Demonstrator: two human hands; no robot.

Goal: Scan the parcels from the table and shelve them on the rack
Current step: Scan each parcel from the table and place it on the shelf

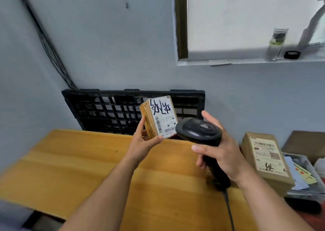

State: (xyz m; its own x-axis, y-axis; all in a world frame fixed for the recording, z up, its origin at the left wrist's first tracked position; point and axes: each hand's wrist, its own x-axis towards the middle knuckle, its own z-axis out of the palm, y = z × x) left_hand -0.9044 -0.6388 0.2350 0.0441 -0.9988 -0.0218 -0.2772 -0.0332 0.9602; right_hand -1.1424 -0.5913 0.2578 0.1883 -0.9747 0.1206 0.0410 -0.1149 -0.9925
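Two parcels are in view, and we hold one of them. Our left hand grips the small parcel from below, thumb at the lower edge of its labelled face and fingers along its taped brown side. It is held up over the far edge of the table with the label turned toward us, showing black handwriting and barcodes. Our right hand is wrapped round the handle of a black scanner. The scanner's rounded head sits just beside the small parcel and covers the lower right corner of its label. Its cord trails down over the table toward us.

At the right edge we see a clear bin holding loose papers: a pale blue sheet and yellow slips with red marks. The larger parcel lies label up at the table's right end, just beside that bin; we cannot tell whether the two touch. A glass jar stands on the window ledge, its contents too blurred for us to name, and a black ring lies next to it.

A black plastic pallet stands on edge against the wall behind the table, directly behind the raised parcel. Dark cables run down the wall to its left corner. A sheet of brown cardboard lies behind the bin.
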